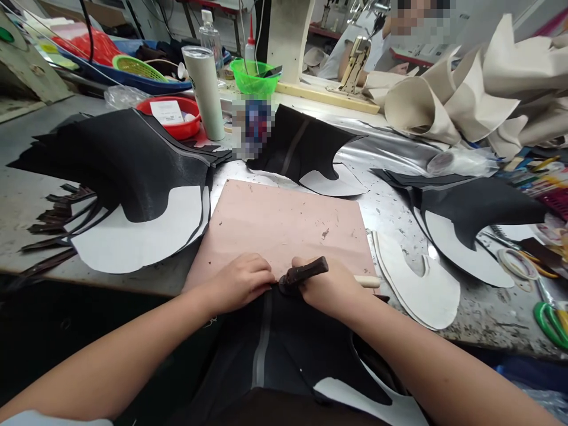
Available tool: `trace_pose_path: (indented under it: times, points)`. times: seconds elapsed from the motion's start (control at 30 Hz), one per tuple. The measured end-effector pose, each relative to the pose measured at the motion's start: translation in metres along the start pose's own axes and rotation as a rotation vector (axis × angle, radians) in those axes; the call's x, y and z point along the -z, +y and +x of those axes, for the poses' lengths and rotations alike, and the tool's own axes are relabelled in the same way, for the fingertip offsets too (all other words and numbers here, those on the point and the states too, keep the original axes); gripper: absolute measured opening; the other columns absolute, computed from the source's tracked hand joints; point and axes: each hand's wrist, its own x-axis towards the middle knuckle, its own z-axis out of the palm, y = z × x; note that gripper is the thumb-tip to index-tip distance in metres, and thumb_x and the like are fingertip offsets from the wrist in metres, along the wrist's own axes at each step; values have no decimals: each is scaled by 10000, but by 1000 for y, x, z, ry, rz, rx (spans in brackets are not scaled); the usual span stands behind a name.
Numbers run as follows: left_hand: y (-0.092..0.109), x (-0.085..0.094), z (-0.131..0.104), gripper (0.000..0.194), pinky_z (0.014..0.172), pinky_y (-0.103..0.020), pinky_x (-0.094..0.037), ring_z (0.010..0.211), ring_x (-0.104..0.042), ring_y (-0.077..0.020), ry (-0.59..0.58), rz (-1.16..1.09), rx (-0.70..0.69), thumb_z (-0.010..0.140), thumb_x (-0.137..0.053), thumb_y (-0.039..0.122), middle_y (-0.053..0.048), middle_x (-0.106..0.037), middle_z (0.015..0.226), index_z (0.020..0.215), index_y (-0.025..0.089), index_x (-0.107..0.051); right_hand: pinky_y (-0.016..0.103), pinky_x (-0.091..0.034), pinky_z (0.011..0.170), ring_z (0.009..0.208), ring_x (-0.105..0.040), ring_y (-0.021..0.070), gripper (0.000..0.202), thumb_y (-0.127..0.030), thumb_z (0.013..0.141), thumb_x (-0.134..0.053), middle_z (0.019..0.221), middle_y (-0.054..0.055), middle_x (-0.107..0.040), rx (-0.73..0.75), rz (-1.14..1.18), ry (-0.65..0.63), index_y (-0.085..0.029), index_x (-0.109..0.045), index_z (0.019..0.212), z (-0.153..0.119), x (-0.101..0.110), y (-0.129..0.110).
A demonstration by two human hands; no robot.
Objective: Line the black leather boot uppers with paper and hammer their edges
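My right hand (328,290) is wrapped round a hammer with a dark head (306,272); its pale wooden handle (367,281) sticks out to the right. My left hand (242,281) has its fingers bent together at the edge of a black piece (293,337) with a grey strip, pinching it beside the hammer head. That piece hangs over the table's front edge toward me and has white parts at its lower right. Under both hands lies a pinkish board (288,225).
Stacked black and white pieces (146,171) lie left, more (488,201) right. White curved pieces (417,284) sit beside the board. Behind stand a tumbler (206,92), a red bowl (189,121) and a green basket (255,83). Green-handled scissors (550,322) lie far right. Another person is behind.
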Motion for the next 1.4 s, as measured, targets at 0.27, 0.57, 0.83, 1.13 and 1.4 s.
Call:
trace_pose_path:
  times: [0.27, 0.57, 0.83, 1.13, 1.4]
  points:
    - [3, -4, -7, 161, 664, -269, -410, 727, -508, -158, 99, 97, -17, 858, -437, 126, -54, -589, 790, 817, 157, -590, 224, -213, 485, 544, -450, 111, 144, -136, 749, -432, 652, -8, -566, -110, 87, 58, -208, -546, 797, -1, 9, 0]
    - [8, -5, -9, 176, 666, -267, -432, 728, -505, -158, 92, 156, -40, 860, -418, 105, -64, -585, 803, 819, 137, -586, 248, -187, 480, 534, -455, 123, 141, -131, 745, -439, 628, 0, -574, -16, -39, 40, -207, -551, 782, -1, 13, -11]
    - [-2, 7, -15, 125, 692, -252, -449, 745, -534, -140, 82, -128, 86, 826, -482, 92, -29, -603, 762, 825, 159, -587, 252, -147, 443, 461, -393, 121, 141, -143, 733, -431, 551, -15, -531, 30, -95, 6, -219, -546, 765, 5, 7, -12]
    - [6, 1, -23, 226, 688, -296, -445, 779, -515, -177, 107, 194, -108, 883, -367, 91, -77, -599, 770, 857, 131, -588, 232, -182, 468, 499, -439, 108, 134, -108, 729, -453, 599, -16, -564, 50, -42, 36, -206, -536, 769, 7, 18, -19]
    - [4, 4, -25, 212, 696, -276, -443, 762, -508, -157, 106, 39, 73, 864, -403, 105, -57, -595, 804, 897, 160, -605, 228, -187, 464, 490, -426, 111, 110, -124, 747, -447, 584, -25, -555, 86, -86, -34, -211, -512, 766, 7, 15, -22]
